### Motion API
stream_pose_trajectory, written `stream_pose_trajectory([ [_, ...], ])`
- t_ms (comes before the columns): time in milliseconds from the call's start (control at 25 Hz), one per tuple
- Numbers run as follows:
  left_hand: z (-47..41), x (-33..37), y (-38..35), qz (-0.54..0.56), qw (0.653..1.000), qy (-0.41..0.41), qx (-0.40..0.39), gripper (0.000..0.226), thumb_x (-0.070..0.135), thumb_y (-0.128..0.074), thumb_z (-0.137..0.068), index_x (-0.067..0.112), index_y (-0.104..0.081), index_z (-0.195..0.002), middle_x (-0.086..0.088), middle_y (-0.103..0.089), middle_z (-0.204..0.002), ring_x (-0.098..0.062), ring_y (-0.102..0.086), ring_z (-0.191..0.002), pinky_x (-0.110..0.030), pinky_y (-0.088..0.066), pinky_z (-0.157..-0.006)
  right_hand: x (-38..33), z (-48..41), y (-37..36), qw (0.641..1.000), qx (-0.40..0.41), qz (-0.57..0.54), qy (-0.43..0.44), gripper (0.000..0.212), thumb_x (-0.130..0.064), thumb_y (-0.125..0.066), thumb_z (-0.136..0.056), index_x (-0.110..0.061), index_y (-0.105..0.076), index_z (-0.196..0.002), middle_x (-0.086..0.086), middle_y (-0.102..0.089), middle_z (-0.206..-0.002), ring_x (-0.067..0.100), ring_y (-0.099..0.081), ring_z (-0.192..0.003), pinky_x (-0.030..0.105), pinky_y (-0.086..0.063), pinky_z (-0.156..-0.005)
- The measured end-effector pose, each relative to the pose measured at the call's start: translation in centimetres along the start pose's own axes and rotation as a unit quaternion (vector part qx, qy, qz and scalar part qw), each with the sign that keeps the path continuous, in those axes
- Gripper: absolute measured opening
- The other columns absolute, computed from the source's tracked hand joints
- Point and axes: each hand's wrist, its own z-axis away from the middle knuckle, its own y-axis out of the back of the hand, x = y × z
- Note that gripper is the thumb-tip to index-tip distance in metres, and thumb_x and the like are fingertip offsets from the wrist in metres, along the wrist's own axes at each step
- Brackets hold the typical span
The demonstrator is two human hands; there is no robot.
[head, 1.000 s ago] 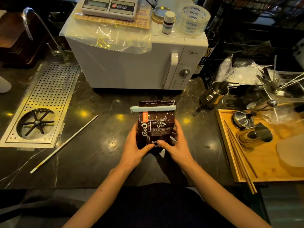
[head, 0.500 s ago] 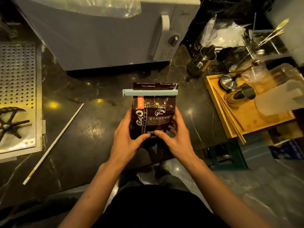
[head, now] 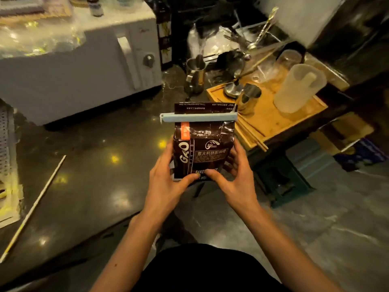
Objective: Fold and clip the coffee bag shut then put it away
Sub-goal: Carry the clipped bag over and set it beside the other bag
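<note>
A dark brown coffee bag (head: 205, 144) with white lettering and an orange tab is held upright in front of me, over the counter's right end. A pale blue clip (head: 199, 118) runs across its folded top and is shut on it. My left hand (head: 168, 175) grips the bag's left side with the thumb on the front. On the right side my right hand (head: 233, 175) holds it the same way, and the two thumbs nearly meet at the bag's lower edge.
A white microwave (head: 80, 76) stands at the back left on the dark counter (head: 84, 175). A steel pitcher (head: 194, 74) and a wooden tray (head: 271, 119) with cups and a plastic jug (head: 299, 89) sit right. A white stick (head: 33, 207) lies left. A green stool (head: 282, 178) is below.
Both hands have carried the clipped bag up off the counter and toward its right end. My view has swung right, showing the floor and stool.
</note>
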Motion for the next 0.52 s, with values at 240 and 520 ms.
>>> stream_pose_trajectory([
  [240,2.5,9.6,-16.9,0.025,0.986,-0.095,-0.138,0.096,0.01,-0.082,-0.072,0.031,-0.027,-0.146,0.035,-0.049,-0.131,0.017,-0.047,-0.121,-0.011,-0.045,-0.097,4.0,7.4,17.7,0.982,0.183,-0.044,0.011,0.086,-0.013,-0.081,-0.076,-0.029,-0.032,-0.145,-0.003,-0.057,-0.134,0.009,-0.056,-0.125,0.032,-0.049,-0.102],
  [520,6.8,20.5,-38.0,0.031,0.915,-0.189,-0.355,0.096,0.011,-0.081,-0.074,0.026,-0.026,-0.151,0.033,-0.046,-0.13,0.013,-0.047,-0.124,-0.007,-0.045,-0.091,7.3,18.1,37.0,0.907,0.418,-0.051,-0.026,0.089,-0.008,-0.082,-0.074,-0.048,-0.031,-0.134,-0.017,-0.056,-0.127,-0.002,-0.055,-0.119,0.016,-0.047,-0.098],
])
